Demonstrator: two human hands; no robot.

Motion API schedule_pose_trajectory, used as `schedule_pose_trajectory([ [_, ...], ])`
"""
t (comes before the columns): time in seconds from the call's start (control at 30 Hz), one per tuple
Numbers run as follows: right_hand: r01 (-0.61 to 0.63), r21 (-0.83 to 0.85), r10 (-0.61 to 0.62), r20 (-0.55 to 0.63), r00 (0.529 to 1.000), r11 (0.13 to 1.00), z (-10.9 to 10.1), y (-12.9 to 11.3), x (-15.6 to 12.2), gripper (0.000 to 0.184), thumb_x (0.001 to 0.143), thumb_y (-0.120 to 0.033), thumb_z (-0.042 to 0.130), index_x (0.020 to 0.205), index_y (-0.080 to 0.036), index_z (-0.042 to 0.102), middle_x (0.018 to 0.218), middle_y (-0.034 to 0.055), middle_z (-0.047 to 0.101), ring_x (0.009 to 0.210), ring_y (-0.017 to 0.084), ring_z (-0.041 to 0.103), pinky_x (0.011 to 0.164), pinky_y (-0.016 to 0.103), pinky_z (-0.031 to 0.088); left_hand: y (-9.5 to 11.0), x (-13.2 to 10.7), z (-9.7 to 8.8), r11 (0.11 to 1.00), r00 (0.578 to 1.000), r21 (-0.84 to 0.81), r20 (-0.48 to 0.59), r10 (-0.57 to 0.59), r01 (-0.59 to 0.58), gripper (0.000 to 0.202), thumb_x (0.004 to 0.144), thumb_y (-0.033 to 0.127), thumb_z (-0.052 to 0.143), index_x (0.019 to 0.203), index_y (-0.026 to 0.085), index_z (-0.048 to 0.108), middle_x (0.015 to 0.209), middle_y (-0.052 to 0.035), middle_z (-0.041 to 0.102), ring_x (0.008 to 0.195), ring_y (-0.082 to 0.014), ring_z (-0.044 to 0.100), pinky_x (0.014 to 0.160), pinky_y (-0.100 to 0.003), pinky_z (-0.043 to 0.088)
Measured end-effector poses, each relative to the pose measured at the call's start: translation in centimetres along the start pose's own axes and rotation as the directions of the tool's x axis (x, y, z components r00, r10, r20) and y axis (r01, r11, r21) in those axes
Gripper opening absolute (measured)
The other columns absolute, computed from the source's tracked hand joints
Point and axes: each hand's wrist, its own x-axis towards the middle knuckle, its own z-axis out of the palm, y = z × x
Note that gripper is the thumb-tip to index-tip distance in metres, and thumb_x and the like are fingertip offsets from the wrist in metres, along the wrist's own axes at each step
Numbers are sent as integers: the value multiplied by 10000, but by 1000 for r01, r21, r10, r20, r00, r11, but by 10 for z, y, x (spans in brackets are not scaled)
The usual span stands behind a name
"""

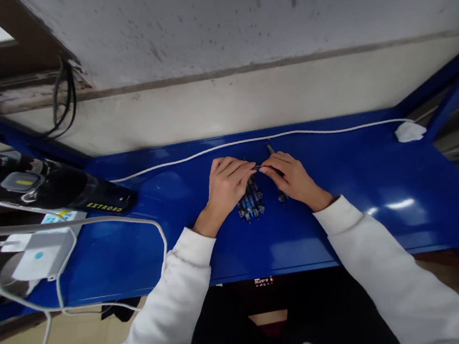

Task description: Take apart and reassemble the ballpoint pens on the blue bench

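Observation:
My left hand (229, 182) and my right hand (290, 177) meet above the blue shelf, fingertips pinched around a thin dark pen part (257, 167) that bridges the small gap between them. Most of it is covered by the fingers, so its exact form is hard to make out. Below and between the hands lies a bunch of pens (251, 203), dark and clear with blue inside, side by side. Partly under my right hand is another pen (282, 196). A slim grey piece (270, 148) sticks out just behind that hand.
The blue metal shelf (189, 253) stands against a wall. A white cable (195, 155) runs along its back to a crumpled white item (410, 131). At the left are a large black bottle (71, 186), a white power strip (60, 218), a white plug adapter (41, 256) and looping cables.

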Motion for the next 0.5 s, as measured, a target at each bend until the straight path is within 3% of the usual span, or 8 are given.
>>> schedule_pose_trajectory([
  [0.27,-16,28,16,-16,1000,999,0,1,-2,205,1178,-372,585,1239,-286,760,1144,104,776,1065,313,730,985,519,583,2,-1,3,999,998,-6,46,-43,43,175,1128,358,703,1159,261,845,1117,-49,877,1075,-268,760,972,-488,489],
  [0.5,-3,-5,2,-52,999,1000,-4,2,-2,190,1178,-350,599,1224,-273,766,1158,106,789,1076,301,739,984,487,575,2,0,5,999,997,31,77,-22,20,248,1146,343,669,1303,235,827,1138,-76,863,1084,-283,733,956,-485,488],
])
